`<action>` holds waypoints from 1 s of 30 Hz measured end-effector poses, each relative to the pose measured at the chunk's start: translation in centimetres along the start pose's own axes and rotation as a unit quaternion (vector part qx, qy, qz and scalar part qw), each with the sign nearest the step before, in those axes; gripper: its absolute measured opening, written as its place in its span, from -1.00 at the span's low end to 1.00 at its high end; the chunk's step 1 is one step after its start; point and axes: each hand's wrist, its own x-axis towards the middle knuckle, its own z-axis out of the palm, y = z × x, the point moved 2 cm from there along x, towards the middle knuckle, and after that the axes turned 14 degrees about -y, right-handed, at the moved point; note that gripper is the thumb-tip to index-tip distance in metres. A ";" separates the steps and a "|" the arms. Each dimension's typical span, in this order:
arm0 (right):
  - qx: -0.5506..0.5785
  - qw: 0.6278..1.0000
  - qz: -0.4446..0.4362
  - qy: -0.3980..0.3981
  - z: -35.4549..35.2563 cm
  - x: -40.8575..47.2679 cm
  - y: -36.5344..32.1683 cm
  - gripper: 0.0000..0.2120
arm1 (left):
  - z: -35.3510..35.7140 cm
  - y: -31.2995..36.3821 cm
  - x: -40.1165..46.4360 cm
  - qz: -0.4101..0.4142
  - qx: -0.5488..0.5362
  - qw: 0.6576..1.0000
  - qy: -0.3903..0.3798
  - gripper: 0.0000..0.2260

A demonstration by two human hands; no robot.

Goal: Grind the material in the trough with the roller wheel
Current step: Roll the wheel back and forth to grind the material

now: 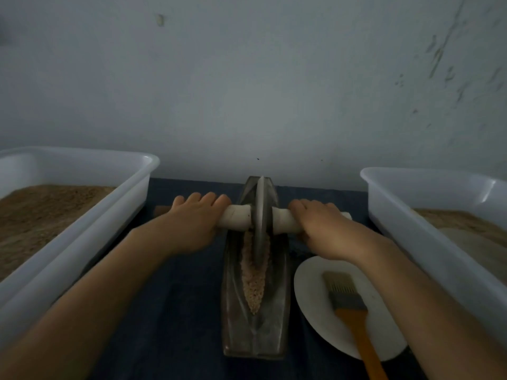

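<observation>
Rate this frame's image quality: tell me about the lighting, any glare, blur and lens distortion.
Head view: dim, flat, bluish light with weak shadows; small glare spots on the rims of the left bin and right bin; the left hand, right hand and roller wheel look soft, the brush soft too; wide-angle bending splays the bins outward.

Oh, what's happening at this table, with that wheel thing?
A person is grinding grain-like material in a long metal trough. The left hand and right hand each grip one end of the pale handle running through the roller wheel, which sits toward the trough's far end. Coarse material lies in the nearer part. A brush rests on a white plate, and two white tubs of brownish material flank the trough.
</observation>
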 end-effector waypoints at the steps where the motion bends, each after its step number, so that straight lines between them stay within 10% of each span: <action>1: 0.010 0.999 -0.010 -0.032 -0.4 -0.7 -0.3 -0.69 | -0.5 0.1 -0.6 0.011 -0.004 0.999 -0.045 -0.63; 12: 0.062 0.978 -0.059 -0.190 -2.2 -4.3 -1.2 -0.74 | -3.3 1.2 -4.3 0.091 -0.082 0.964 -0.237 -0.75; 24: -0.018 0.990 0.010 0.139 1.9 1.6 1.2 -0.53 | 1.5 -0.2 1.3 -0.007 0.036 0.989 0.146 -0.58; 30: 0.009 0.995 0.001 0.095 1.2 1.2 1.1 -0.64 | 0.8 -0.4 1.0 0.010 0.014 0.993 0.121 -0.61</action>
